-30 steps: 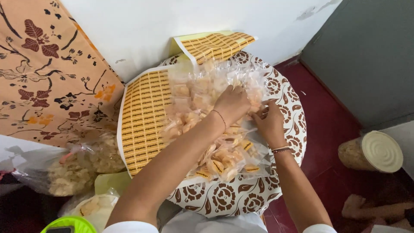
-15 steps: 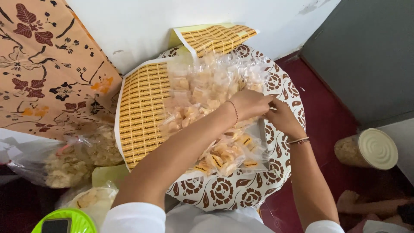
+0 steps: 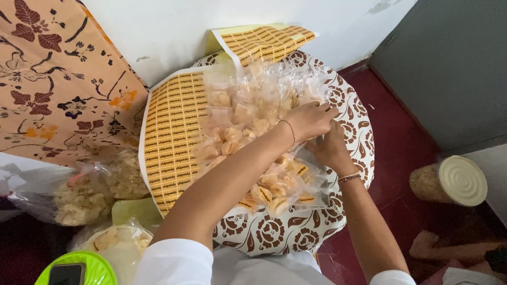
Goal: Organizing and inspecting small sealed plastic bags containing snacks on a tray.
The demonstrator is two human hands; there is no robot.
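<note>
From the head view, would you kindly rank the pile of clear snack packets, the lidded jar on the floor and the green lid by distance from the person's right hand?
1. Pile of clear snack packets: touched by the right hand, on the round table.
2. Lidded jar: on the red floor, off to the right.
3. Green lid: bottom left corner, farthest.

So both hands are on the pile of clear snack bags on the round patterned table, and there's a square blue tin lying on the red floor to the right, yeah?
Not quite. The head view shows both hands, left and right, on the snack bags on the round table, but the thing on the red floor is a round jar with a cream lid.
</note>
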